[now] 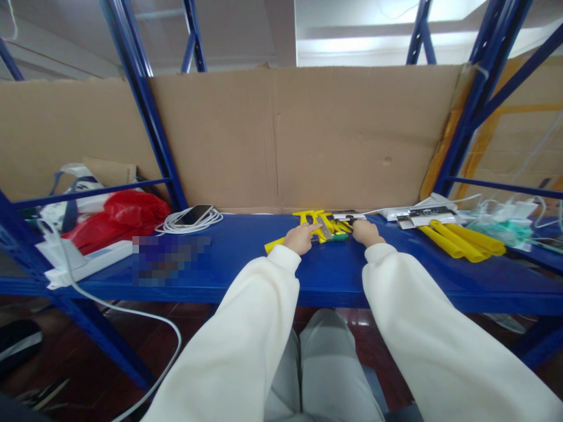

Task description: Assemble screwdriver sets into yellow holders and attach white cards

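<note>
White sleeves (237, 328), left hand (299, 238) gripping a yellow handle (274, 244), right hand (368, 232), grip unclear, yellow tubes (461, 241), coiled cable (213, 218)

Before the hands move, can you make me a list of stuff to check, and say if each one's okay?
1. Left hand close to the yellow pieces: ok.
2. Right hand has a firm grip: cannot tell; its fingers are mostly hidden.
3. Free space between the hands: not ok; yellow pieces and a green handle crowd there.
4. Phone out of the way: ok, well left of both hands.
5. Yellow tubes apart from the hands: ok, off to the right.
</note>
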Motion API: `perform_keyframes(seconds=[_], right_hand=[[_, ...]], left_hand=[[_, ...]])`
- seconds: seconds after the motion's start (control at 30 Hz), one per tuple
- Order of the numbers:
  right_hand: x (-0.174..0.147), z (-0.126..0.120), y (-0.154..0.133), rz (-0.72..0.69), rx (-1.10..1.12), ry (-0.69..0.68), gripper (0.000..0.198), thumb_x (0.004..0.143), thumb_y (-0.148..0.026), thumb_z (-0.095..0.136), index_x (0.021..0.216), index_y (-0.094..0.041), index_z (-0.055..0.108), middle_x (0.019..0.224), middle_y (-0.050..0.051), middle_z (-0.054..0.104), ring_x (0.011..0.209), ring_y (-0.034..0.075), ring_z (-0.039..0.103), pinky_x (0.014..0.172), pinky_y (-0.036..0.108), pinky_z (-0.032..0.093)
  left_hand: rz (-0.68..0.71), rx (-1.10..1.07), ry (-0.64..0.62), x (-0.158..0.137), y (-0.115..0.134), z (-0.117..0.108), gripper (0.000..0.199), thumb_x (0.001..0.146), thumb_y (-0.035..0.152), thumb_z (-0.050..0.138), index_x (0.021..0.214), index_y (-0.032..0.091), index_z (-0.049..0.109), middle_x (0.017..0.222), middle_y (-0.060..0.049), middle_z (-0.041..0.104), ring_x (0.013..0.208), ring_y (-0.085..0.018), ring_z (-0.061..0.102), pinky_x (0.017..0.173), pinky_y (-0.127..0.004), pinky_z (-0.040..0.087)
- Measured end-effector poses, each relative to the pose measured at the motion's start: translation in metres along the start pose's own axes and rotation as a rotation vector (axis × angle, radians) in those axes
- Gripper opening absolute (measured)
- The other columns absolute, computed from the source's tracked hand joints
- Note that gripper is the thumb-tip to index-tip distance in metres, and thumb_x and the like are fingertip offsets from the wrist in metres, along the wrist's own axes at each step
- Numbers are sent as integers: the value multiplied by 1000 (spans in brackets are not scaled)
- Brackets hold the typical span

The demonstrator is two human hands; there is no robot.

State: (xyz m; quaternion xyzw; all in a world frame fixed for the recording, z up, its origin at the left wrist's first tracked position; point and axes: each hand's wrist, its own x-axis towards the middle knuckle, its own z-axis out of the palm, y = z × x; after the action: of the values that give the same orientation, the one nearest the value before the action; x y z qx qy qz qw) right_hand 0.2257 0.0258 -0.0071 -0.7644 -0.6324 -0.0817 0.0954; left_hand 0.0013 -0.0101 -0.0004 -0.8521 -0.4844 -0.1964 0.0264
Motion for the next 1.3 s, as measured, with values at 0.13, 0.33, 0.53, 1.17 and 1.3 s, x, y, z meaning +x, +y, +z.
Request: perform_keyframes(seconds=[0.13,0.33,0.53,1.17,1.3], right_hand=[[-1,-2,0,53,55,-4,38,86,-12,50,118,-7,68,118,25,67,117,30,62,93,37,48],[2,-2,4,99,228,20,33,84,-18,53,111,-11,71,108,20,72,107,29,67,84,33,50],[7,-6,5,191,477,281,29,86,-22,52,104,-11,72,106,19,73,106,28,66,85,30,49],[-3,-18,-22,341,1399,-13,15,81,-2,50,81,-13,60,51,1,57,42,13,55,46,24,48],[-2,-16,-25,249,1462,-28,8,81,-7,57,80,-13,60,54,3,60,51,17,63,51,27,53]], left_hand=[[-3,22,21,1,-1,0,52,93,13,48,142,29,52,130,-8,61,119,-21,59,100,-30,47],[-43,73,42,2,-1,-3,54,93,12,45,144,27,50,122,-12,60,116,-23,60,97,-31,48],[-44,103,34,0,2,-6,58,91,8,44,145,29,48,122,-11,59,117,-24,59,97,-32,48],[-38,74,19,-1,0,-4,54,93,11,45,143,30,51,128,-10,60,119,-22,59,98,-31,47],[-31,78,14,-2,1,-6,55,93,11,44,144,31,50,125,-10,61,117,-22,59,97,-31,48]])
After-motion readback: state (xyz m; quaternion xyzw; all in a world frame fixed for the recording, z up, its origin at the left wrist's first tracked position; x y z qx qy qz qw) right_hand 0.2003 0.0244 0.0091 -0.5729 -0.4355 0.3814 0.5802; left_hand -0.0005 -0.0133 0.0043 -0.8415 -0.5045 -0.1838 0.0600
